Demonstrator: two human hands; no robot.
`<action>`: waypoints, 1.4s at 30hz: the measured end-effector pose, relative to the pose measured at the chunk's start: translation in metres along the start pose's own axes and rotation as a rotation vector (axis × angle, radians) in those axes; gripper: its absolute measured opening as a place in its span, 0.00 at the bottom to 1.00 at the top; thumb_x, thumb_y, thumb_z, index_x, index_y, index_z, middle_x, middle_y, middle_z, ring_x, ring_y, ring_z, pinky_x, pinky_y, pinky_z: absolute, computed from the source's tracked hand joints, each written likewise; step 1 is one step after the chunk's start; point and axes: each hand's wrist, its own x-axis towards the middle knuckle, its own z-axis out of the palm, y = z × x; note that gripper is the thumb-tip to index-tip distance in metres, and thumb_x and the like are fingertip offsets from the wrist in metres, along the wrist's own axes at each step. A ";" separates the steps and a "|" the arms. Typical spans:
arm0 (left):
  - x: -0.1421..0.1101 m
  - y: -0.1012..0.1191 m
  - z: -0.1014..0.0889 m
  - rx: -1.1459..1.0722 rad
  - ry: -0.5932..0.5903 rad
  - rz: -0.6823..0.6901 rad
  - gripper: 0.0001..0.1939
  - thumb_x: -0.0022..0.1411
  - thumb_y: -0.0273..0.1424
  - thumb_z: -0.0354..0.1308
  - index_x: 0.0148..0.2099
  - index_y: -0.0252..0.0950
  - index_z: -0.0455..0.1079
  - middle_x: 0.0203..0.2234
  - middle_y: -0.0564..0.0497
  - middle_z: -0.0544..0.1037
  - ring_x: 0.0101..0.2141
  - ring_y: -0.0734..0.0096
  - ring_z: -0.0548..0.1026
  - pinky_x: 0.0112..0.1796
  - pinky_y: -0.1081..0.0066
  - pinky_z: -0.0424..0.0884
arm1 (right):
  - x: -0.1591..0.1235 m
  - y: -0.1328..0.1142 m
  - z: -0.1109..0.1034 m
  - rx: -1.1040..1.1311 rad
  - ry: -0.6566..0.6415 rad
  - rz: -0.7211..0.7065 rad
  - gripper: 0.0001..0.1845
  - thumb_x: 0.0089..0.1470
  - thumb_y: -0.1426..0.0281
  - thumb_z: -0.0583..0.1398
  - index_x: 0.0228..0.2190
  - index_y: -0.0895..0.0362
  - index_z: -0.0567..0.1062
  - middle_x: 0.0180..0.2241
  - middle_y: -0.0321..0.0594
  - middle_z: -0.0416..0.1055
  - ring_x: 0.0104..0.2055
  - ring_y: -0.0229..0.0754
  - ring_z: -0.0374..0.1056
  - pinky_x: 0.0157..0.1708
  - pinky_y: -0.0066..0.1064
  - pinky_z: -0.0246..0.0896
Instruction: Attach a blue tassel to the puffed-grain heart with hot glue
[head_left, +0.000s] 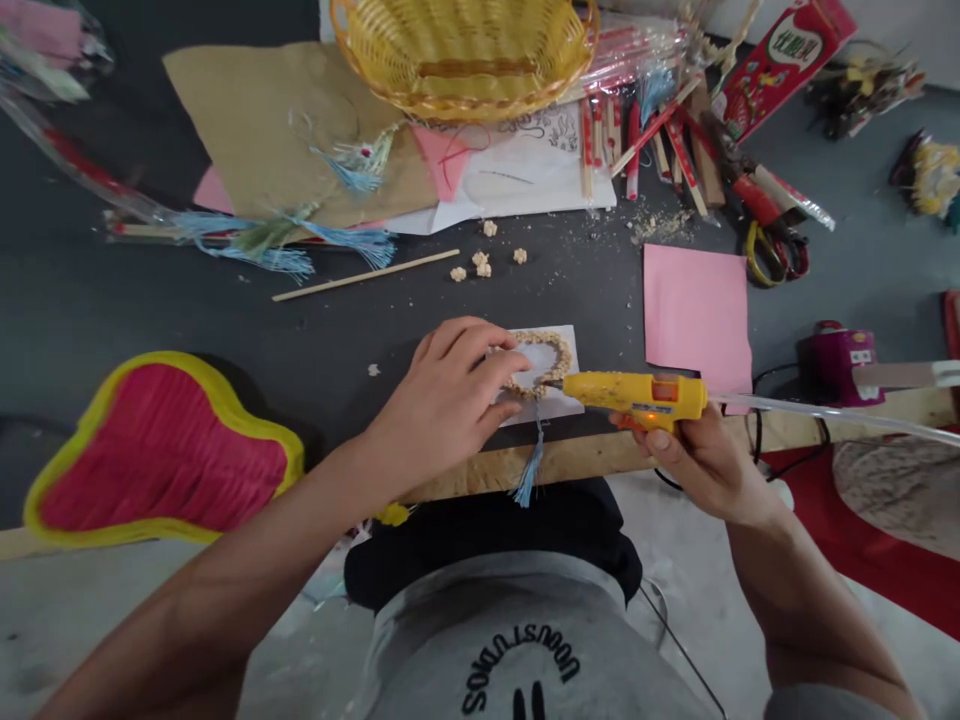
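My right hand (705, 455) is wrapped around the grip of a yellow glue gun (634, 393), which has a small orange light glowing near its trigger. The nozzle points left and meets the lower edge of a heart-shaped ornament (561, 352) made of small beige clusters. The ornament lies on a piece of white paper (564, 403), with a blue tassel (531, 465) hanging from it over the table edge. Curled over the ornament's left side is my left hand (461, 385), thumb and fingertips at its rim; they hide part of it.
Several beige clusters (481, 262) lie beyond my hands near a thin wooden stick (367, 276). A pink paper square (696, 305), scissors (772, 250) and a purple block (840, 365) with cables are right. Left sits a pink-and-yellow shape (165, 450); a wicker basket (465, 95) stands behind.
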 end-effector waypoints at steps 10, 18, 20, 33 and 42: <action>-0.005 0.008 -0.001 0.153 0.182 0.103 0.05 0.66 0.30 0.59 0.38 0.44 0.76 0.41 0.50 0.77 0.48 0.57 0.69 0.48 0.56 0.66 | 0.016 0.011 -0.015 0.200 -0.126 0.062 0.16 0.67 0.61 0.54 0.53 0.50 0.69 0.41 0.41 0.74 0.27 0.35 0.64 0.27 0.31 0.67; -0.025 0.020 -0.004 0.358 0.078 0.242 0.13 0.65 0.25 0.61 0.51 0.38 0.75 0.34 0.50 0.79 0.39 0.61 0.69 0.45 0.59 0.68 | 0.031 0.012 -0.017 0.280 -0.178 0.060 0.17 0.68 0.63 0.55 0.56 0.50 0.63 0.44 0.42 0.75 0.31 0.35 0.68 0.27 0.28 0.65; -0.027 0.018 0.000 0.341 0.060 0.249 0.14 0.65 0.25 0.61 0.53 0.35 0.74 0.36 0.49 0.79 0.40 0.61 0.69 0.45 0.58 0.69 | 0.034 0.012 -0.017 0.273 -0.173 0.047 0.16 0.67 0.63 0.55 0.54 0.51 0.64 0.43 0.42 0.75 0.32 0.36 0.69 0.29 0.29 0.66; 0.001 0.007 -0.009 0.120 -0.044 0.052 0.13 0.64 0.32 0.61 0.51 0.34 0.72 0.45 0.41 0.74 0.49 0.50 0.69 0.48 0.52 0.72 | 0.020 0.011 -0.014 0.183 -0.112 0.033 0.16 0.67 0.61 0.55 0.53 0.51 0.70 0.43 0.44 0.75 0.39 0.42 0.72 0.38 0.35 0.72; 0.007 -0.005 -0.001 -0.007 -0.113 0.053 0.14 0.64 0.32 0.61 0.51 0.37 0.72 0.51 0.41 0.71 0.55 0.47 0.65 0.53 0.47 0.67 | -0.003 0.011 -0.002 -0.007 -0.105 -0.031 0.14 0.66 0.64 0.55 0.48 0.54 0.75 0.44 0.46 0.74 0.46 0.46 0.73 0.46 0.38 0.72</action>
